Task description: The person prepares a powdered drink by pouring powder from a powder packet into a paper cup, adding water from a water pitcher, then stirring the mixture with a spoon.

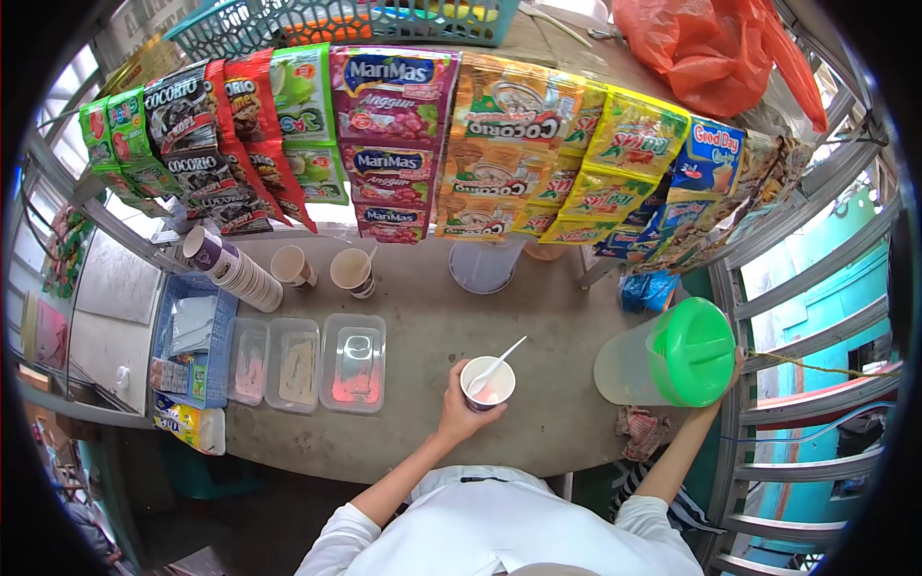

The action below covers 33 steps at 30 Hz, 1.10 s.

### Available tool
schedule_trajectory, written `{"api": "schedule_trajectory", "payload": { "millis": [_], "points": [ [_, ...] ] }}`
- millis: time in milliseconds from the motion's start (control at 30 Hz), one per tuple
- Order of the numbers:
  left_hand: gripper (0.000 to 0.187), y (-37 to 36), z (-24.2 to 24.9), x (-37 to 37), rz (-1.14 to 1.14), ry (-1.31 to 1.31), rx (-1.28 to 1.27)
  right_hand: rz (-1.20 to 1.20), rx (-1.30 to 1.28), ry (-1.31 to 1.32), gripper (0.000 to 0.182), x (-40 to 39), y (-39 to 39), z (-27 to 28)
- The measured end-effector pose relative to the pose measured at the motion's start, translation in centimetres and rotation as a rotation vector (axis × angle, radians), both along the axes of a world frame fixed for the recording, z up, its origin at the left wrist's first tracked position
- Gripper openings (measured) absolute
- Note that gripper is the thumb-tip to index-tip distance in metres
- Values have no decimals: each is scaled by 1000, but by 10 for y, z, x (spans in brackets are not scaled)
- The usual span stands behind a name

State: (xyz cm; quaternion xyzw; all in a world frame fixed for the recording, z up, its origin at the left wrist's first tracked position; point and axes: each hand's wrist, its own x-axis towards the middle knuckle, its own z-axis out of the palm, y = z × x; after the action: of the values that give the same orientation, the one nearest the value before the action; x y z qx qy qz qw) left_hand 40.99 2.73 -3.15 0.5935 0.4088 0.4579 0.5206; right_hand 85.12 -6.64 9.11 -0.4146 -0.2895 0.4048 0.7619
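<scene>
My left hand (pixel 459 415) is wrapped round a paper cup (pixel 468 392) near the front of the table. Inside the cup lies some pale pink stuff, and a white plastic spoon (pixel 501 359) leans out over its rim. At the right, a clear pitcher (pixel 622 370) with a green lid (pixel 699 350) holds cloudy, pale liquid. My right hand (pixel 738 371) grips the pitcher at its far right side, partly hidden behind the lid. The pitcher appears tilted, though the wide lens makes this hard to judge. A crumpled red-and-white cloth (pixel 642 432) lies just below it.
Three plastic tubs (pixel 353 365) with powder stand at left, beside a blue basket (pixel 226 317). Behind them are stacked cups (pixel 230 269) and two separate cups (pixel 293 267). A translucent container (pixel 485 269) stands at the back. Drink sachets (pixel 394 134) hang across the top.
</scene>
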Motion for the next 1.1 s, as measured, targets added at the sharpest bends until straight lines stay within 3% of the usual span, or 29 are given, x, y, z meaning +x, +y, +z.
{"api": "schedule_trajectory", "payload": {
  "millis": [133, 333, 533, 1100],
  "points": [
    [92, 1, 15, 6, -79, 31, -20, -83, -32, 32, 66, -41, 12, 21],
    [90, 5, 33, 26, -79, 26, 55, -20, -47, 29, 70, -84, 34, 44],
    [91, 10, 50, 49, -90, 42, 75, 140, -64, -70, 75, -100, 45, 47],
    [87, 10, 56, 47, -108, 10, 129, 184, -173, -242, 75, -132, 60, 56]
  ]
}}
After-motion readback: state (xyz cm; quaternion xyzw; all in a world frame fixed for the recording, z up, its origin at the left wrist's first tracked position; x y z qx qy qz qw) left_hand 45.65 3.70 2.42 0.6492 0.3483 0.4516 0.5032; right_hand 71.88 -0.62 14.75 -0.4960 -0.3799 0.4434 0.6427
